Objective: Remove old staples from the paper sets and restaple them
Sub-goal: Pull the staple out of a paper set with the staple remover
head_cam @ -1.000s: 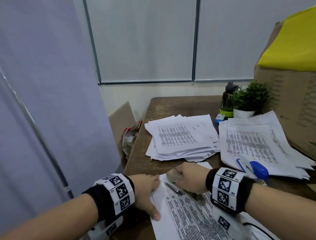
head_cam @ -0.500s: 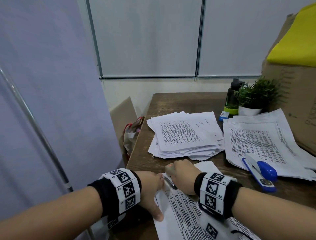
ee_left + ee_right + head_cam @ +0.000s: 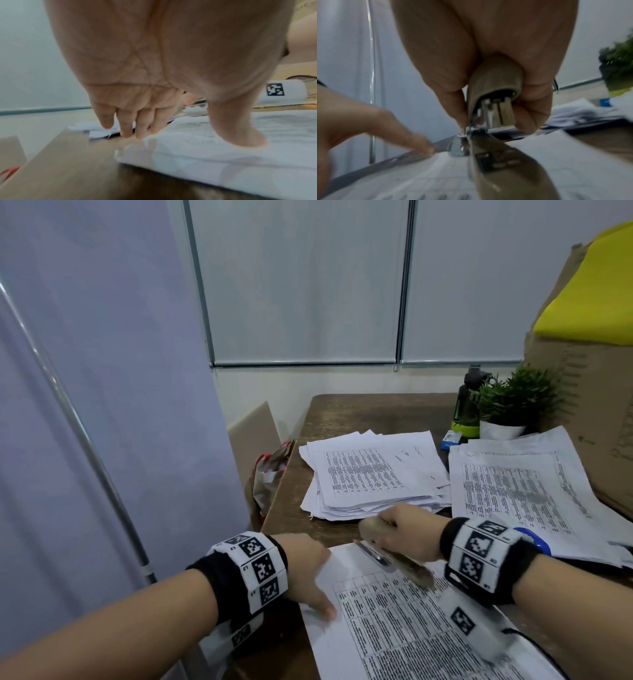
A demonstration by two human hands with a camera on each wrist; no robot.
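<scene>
A printed paper set (image 3: 394,621) lies at the table's near edge. My left hand (image 3: 308,573) presses flat on its left margin, thumb (image 3: 240,132) and fingers (image 3: 126,127) straight on the sheet. My right hand (image 3: 404,532) grips a beige stapler (image 3: 407,568) over the set's top left corner; in the right wrist view the stapler (image 3: 494,86) is hinged apart, its base (image 3: 510,173) lying on the paper (image 3: 556,162) and its metal front (image 3: 460,147) at the corner. A blue stapler (image 3: 536,541) lies behind my right wrist, mostly hidden.
Two loose stacks of printed sheets sit beyond my hands, one in the middle (image 3: 373,477) and one at right (image 3: 524,491). A potted plant (image 3: 513,402), a dark bottle (image 3: 467,405) and a cardboard box (image 3: 589,392) stand at back right. The table's left edge (image 3: 277,501) drops to a bag.
My right hand with the beige stapler first slid left against my left hand, then drew back right. My left hand stayed flat on the paper. The view shifted slightly left.
</scene>
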